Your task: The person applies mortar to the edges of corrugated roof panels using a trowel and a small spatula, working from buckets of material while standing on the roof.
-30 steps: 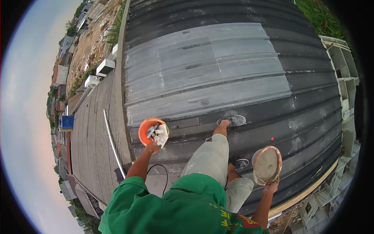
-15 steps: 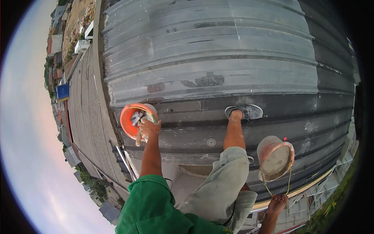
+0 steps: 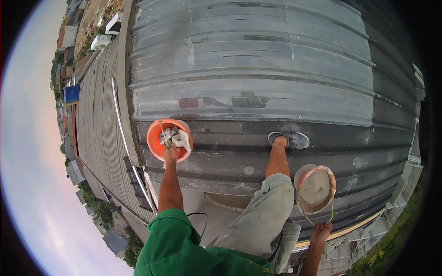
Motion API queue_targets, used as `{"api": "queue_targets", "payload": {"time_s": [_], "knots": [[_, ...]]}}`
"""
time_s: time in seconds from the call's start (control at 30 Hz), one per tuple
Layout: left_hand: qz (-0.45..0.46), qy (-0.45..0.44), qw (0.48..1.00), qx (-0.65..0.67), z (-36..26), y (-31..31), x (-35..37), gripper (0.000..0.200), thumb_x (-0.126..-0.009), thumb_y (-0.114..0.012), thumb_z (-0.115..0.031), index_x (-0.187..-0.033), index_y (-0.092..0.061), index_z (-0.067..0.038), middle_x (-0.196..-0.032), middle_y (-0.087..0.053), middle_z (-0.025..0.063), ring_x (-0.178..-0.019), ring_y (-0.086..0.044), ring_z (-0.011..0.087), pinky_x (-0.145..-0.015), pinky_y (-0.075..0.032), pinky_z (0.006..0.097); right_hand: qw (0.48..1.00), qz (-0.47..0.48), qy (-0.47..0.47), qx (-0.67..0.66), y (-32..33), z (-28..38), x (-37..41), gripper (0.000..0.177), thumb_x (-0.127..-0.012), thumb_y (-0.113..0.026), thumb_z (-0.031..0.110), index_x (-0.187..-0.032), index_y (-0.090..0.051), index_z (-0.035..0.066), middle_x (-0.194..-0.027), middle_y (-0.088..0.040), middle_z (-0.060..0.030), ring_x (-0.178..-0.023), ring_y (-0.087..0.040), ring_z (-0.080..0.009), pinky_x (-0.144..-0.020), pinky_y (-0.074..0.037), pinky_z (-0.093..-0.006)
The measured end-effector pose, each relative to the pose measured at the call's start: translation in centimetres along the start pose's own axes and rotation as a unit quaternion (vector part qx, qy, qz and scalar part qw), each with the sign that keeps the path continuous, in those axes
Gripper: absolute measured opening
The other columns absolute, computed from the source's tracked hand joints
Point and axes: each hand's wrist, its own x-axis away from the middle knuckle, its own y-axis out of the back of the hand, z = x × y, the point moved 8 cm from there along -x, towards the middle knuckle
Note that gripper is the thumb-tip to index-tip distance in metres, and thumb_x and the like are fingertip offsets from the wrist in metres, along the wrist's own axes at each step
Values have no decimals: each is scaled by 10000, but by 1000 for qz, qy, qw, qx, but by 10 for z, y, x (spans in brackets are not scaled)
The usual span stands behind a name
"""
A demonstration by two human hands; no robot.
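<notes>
An orange bucket [image 3: 154, 148] stands on the dark ribbed roof at the left. Crumpled pale items [image 3: 181, 139] lie inside it. My left hand [image 3: 170, 154] is closed at the bucket's near side, around its thin yellow handle [image 3: 162, 133]; the fingers are partly hidden. On the right, a second bucket [image 3: 301, 175] holds grey mortar-like material [image 3: 316, 187] and tilts toward me. My right hand [image 3: 321, 231] is closed on the yellow cord handle [image 3: 332, 212] of this second bucket.
Grey ribbed metal sheeting [image 3: 253, 64] covers the upper roof. My shoe [image 3: 294, 140] is planted on the dark ribs between the buckets. A roof edge [image 3: 126, 92] runs along the left, with a lower roof [image 3: 99, 106] beyond. Scaffold-like framing [image 3: 350, 246] lies at the lower right.
My left hand has shifted from an item with a wooden grip at the orange bucket's rim to the bucket's handle. The right bucket appears farther left, still held by its handle.
</notes>
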Motion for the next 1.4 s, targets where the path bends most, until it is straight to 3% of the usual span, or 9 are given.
{"api": "queue_targets", "payload": {"time_s": [0.03, 0.1, 0.13, 0.27, 0.4, 0.83, 0.93, 1.2, 1.4], "knots": [[19, 57, 994, 87, 0, 7, 4, 263, -863, -489, -179, -923, -658, 13, -668, -640, 92, -557, -583, 199, -537, -455, 332, 1000, 2, -4, 3, -1, 1, 1, 220, -906, -542, 196, -728, -424, 143, -605, -332, 29, -547, -355, -123, -663, -419, -325], [56, 97, 994, 2, 8, 30, -2, 214, -863, -480, -123, -854, -658, -5, -670, -621, 52, -540, -551, 157, -508, -438, 295, 1000, -1, -14, 12, 4, 5, 8, 205, -882, -557, 192, -721, -442, 139, -591, -339, 24, -537, -375, -131, -646, -431, -323], [61, 6, 996, -72, 9, 40, -12, 142, -846, -587, -198, -755, -594, -89, -568, -480, 1, -447, -455, 125, -416, -350, 291, 1000, -3, -19, 14, 5, 7, 7, 201, -870, -564, 193, -715, -452, 133, -580, -335, 19, -534, -388, -137, -635, -442, -320], [38, 231, 968, 89, -47, 74, 28, 212, -796, -567, -143, -632, -434, -164, -530, -362, -27, -419, -334, 119, -431, -287, 304, 999, -31, -5, 19, 4, 17, 12, 189, -833, -572, 170, -697, -445, 135, -561, -338, 18, -507, -381, -149, -623, -441, -345], [182, 200, 950, 159, -91, 66, 62, 172, -785, -510, -122, -636, -430, -156, -522, -342, -41, -417, -328, 96, -411, -269, 280, 998, -51, 13, -16, 9, 36, 32, 145, -830, -553, 137, -716, -468, 109, -566, -351, 4, -513, -385, -156, -615, -433, -352], [392, 147, 877, 235, -300, 13, 265, 210, -865, -613, -247, -723, -477, -174, -525, -318, -63, -409, -309, 90, -400, -244, 273, 975, -128, 35, -180, 93, 91, 137, 128, -860, -513, 182, -759, -512, 102, -611, -419, -11, -452, -376, -136, -428, -328, -298], [407, 152, 861, 265, -342, -2, 311, 213, -859, -642, -253, -736, -489, -168, -524, -312, -61, -406, -303, 89, -398, -247, 273, 972, -85, 57, -212, 119, 94, 143, 163, -875, -473, 259, -868, -522, 104, -609, -399, -14, -458, -372, -143, -421, -349, -308], [494, 110, 819, 270, -434, -3, 403, 240, -824, -654, -270, -731, -445, -199, -566, -299, -55, -437, -278, 89, -412, -221, 263, 936, -225, -22, -269, 215, 57, 170, 272, -878, -458, 355, -973, -520, 108, -620, -405, -36, -419, -321, -145, -399, -333, -311], [453, 104, 853, 236, -455, 26, 425, 302, -821, -654, -312, -689, -397, -221, -546, -251, -64, -421, -225, 87, -412, -205, 270, 898, -262, -28, -352, 279, 0, 175, 305, -917, -438, 371, -993, -542, 94, -655, -458, -50, -431, -352, -150, -406, -342, -317]]}}
